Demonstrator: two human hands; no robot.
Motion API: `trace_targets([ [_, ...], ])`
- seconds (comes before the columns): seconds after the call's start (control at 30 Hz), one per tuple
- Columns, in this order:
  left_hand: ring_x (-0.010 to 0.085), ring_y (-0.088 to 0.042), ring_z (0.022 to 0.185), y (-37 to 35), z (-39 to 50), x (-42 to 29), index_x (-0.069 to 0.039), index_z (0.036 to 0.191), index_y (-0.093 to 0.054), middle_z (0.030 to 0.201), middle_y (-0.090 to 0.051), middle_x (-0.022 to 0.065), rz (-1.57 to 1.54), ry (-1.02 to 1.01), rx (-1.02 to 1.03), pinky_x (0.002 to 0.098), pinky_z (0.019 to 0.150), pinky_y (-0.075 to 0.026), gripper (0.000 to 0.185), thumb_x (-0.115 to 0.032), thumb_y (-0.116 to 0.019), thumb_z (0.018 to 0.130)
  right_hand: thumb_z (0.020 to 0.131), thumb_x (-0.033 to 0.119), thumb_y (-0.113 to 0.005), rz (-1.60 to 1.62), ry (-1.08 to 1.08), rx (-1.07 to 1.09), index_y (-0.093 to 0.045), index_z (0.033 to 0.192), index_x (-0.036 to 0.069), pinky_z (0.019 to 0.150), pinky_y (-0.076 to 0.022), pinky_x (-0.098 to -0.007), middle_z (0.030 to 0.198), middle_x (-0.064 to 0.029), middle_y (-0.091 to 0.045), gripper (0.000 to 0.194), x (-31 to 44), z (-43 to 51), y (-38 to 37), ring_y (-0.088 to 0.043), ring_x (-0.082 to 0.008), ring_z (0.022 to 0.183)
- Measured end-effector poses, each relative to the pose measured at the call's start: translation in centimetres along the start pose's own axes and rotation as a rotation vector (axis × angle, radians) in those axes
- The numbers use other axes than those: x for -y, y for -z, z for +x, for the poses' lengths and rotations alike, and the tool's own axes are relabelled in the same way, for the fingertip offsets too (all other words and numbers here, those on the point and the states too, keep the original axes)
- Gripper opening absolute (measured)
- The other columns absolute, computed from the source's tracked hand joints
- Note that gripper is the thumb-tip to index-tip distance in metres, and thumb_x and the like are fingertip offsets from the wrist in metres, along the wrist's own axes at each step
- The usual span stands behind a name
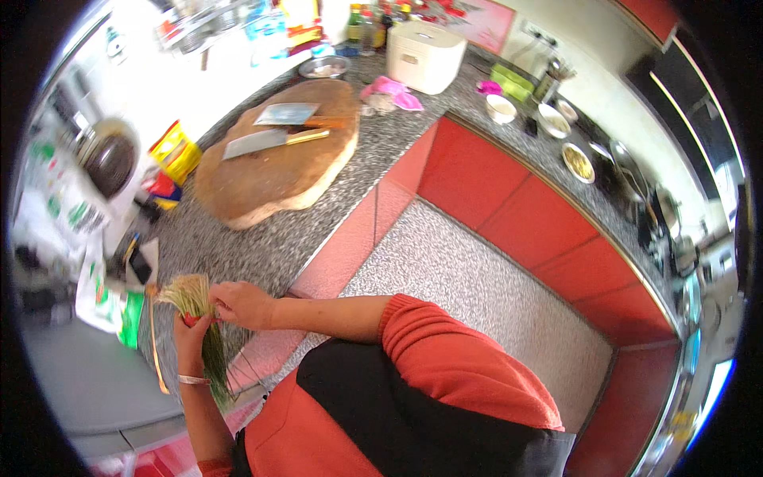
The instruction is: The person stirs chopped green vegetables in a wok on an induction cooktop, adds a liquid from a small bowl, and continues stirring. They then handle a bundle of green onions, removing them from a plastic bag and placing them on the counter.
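A bunch of thin green stalks with pale ends (pixel 213 358), like chives, is held over the near left part of the counter. My left hand (pixel 189 340) is wrapped around its middle, pale ends up and green tips hanging down. A red tie (pixel 191 320) circles the stalks just above that grip. My right hand (pixel 244 305) meets the bunch from the right, its fingers curled and pinching at the tie; the fingertips are partly hidden.
A thick wooden chopping board (pixel 268 179) bears two cleavers (pixel 256 143). Past it stand a white appliance (pixel 426 56) and a metal bowl (pixel 325 67). A yellow packet (pixel 174 152), a phone (pixel 140 266) and a thin wooden stick (pixel 156 346) lie left. Bowls (pixel 554 121) line the right counter.
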State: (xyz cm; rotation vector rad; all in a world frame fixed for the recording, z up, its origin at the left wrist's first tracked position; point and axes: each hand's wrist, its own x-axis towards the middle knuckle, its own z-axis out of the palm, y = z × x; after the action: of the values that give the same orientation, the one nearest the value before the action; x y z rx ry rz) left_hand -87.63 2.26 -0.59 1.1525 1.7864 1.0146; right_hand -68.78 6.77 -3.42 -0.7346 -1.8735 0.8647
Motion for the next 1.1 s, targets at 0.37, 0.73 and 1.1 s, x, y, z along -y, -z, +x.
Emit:
trace_targets([
  [0.37,0.022,-0.062,0.09,-2.0,15.6,5.0,0.0,0.116,-0.051,0.106,-0.062,0.0104,0.49,-0.084,0.25,0.0343,0.076,-0.052,0.05,-0.014,-0.077,0.075,0.086,0.014,-0.058,0.008,-0.305,-0.164,-0.06,0.098,0.006,0.073,-0.0519,-0.0417,0.086,-0.016,-0.066,0.015,-7.1,0.5,10.0,-0.065,-0.0331,0.081],
  [0.73,0.0341,-0.058,0.102,-3.3,14.4,-0.1,-0.002,0.106,-0.061,0.107,-0.065,0.0158,0.904,-0.711,-0.586,0.0465,0.092,-0.044,0.029,-0.018,-0.072,0.084,0.082,0.016,-0.067,-0.657,-0.681,-0.956,-0.063,0.079,0.003,0.069,-0.0507,-0.0427,0.08,-0.0189,-0.064,0.014,-9.1,-13.5,33.0,-0.063,-0.0373,0.076],
  [1.1,0.0297,-0.056,0.107,-20.8,14.7,-11.8,0.001,0.105,-0.064,0.114,-0.06,0.0153,0.619,-0.729,-0.349,0.04,0.095,-0.044,0.018,-0.013,-0.059,0.095,0.066,0.045,-0.082,-1.05,-1.007,-1.394,-0.049,0.131,0.001,0.099,-0.0438,-0.0448,0.12,-0.0233,-0.056,0.086,-22.9,-19.4,67.1,-0.053,-0.0384,0.113],
])
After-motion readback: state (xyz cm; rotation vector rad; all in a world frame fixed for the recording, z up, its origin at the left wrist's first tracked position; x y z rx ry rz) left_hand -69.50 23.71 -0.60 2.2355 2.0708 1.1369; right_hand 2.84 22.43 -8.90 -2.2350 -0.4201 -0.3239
